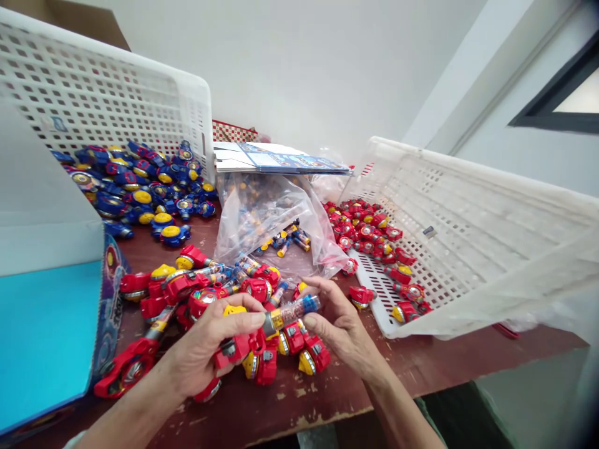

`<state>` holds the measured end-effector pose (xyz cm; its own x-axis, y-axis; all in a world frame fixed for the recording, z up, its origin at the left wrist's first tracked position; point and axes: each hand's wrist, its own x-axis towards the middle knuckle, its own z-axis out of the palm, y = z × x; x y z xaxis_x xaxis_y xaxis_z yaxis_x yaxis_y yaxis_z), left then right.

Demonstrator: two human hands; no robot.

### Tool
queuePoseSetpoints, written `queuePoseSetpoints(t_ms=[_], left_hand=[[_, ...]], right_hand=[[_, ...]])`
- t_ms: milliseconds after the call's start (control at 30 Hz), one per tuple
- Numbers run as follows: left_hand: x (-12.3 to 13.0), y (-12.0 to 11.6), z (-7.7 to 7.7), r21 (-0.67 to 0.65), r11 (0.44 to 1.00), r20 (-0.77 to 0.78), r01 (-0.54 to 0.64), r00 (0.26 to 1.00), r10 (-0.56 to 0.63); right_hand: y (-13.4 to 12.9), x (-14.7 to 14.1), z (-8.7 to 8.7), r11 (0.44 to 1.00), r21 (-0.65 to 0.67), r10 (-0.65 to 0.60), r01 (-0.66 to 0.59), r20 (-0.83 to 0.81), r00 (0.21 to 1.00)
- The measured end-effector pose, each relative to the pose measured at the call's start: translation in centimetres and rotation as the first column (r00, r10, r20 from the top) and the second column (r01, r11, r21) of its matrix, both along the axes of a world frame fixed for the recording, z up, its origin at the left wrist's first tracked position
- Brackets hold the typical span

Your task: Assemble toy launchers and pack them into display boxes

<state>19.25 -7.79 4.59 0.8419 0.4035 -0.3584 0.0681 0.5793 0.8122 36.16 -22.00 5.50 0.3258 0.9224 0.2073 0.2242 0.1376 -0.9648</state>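
My left hand (206, 343) is closed around a red toy (238, 349) with yellow parts. From the toy a clear tube (290, 313) sticks out to the right, with a printed yellow band and a blue end. At that blue end is my right hand (339, 324), thumb and forefinger apart on either side of it; whether they touch it is hard to see. Beneath and around both hands lies a pile of similar red toys (203, 302), some with tubes attached. My left fingers partly hide the held toy.
A white basket (196, 93) tips toward blue toys (140, 181) at left. Another white basket (468, 218) lies with red toys (365, 231) at right. Between them, a plastic bag (234, 218) holds small tubes, under flat printed cardboard (281, 159). A blue-lined box (51, 330) stands front left.
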Motion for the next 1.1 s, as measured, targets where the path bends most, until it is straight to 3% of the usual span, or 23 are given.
queuePoseSetpoints(t_ms=[200,300,467,533,567,600,633,667,700,767,833,867,900,967,1100], left_hand=[[0.4,-0.3,-1.8,-0.364,0.930,-0.109,0.048,0.990,-0.094],[0.4,-0.3,-2.3,-0.427,0.900,-0.117,0.089,0.981,-0.152],[0.5,-0.9,-1.4,-0.149,0.983,-0.009,0.105,0.994,-0.107],[0.9,-1.3,-1.1,0.084,0.993,-0.040,0.086,0.996,-0.083],[1.1,-1.5,-1.0,0.233,0.970,-0.066,0.074,0.996,-0.060],[1.4,-1.7,-1.0,0.395,0.916,-0.085,0.065,0.996,-0.034],[1.8,-1.9,-1.1,0.560,0.827,-0.085,0.050,0.996,-0.003],[2.2,-2.1,-1.2,0.713,0.700,-0.067,0.027,0.997,0.029],[2.6,-2.3,-1.4,0.843,0.538,-0.026,-0.011,0.998,0.061],[3.6,-2.7,-1.7,0.985,0.142,0.090,-0.102,0.992,0.086],[4.7,-3.0,-1.9,0.974,-0.201,0.129,-0.107,0.987,0.099],[5.2,-3.1,-2.0,0.946,-0.319,0.109,-0.066,0.987,0.120],[5.8,-3.3,-2.0,0.916,-0.400,0.077,-0.012,0.986,0.147],[6.7,-3.4,-1.9,0.878,-0.471,0.008,0.088,0.980,0.197],[7.8,-3.3,-2.4,0.880,-0.465,0.005,0.099,0.976,0.217]], right_hand=[[0.2,0.1,0.4,0.999,-0.047,-0.013,0.024,0.223,0.975],[0.2,0.3,0.4,0.995,-0.086,-0.027,0.049,0.242,0.970],[-0.4,0.0,-0.7,0.989,-0.144,-0.022,0.040,0.126,0.992],[-0.6,-0.2,-1.1,0.985,-0.165,-0.039,0.043,0.027,0.999],[-0.6,-0.1,-1.3,0.982,-0.183,-0.047,0.044,-0.011,0.999],[-0.7,0.2,-1.4,0.979,-0.201,-0.052,0.046,-0.025,0.998],[-0.7,0.7,-1.6,0.977,-0.209,-0.056,0.053,-0.009,0.998],[-0.7,1.5,-1.7,0.975,-0.207,-0.067,0.074,0.041,0.997],[-0.8,2.6,-1.9,0.971,-0.201,-0.105,0.133,0.146,0.984],[-1.1,5.4,-2.6,0.930,-0.160,-0.239,0.332,0.424,0.874],[-1.7,8.5,-3.8,0.834,-0.099,-0.361,0.542,0.646,0.673],[-2.1,9.9,-4.6,0.795,-0.086,-0.384,0.600,0.695,0.608],[-2.6,11.2,-5.5,0.760,-0.080,-0.396,0.645,0.731,0.556],[-3.4,12.8,-7.4,0.714,-0.073,-0.402,0.696,0.771,0.494],[-4.3,14.0,-9.7,0.693,-0.003,-0.440,0.720,0.790,0.427]])
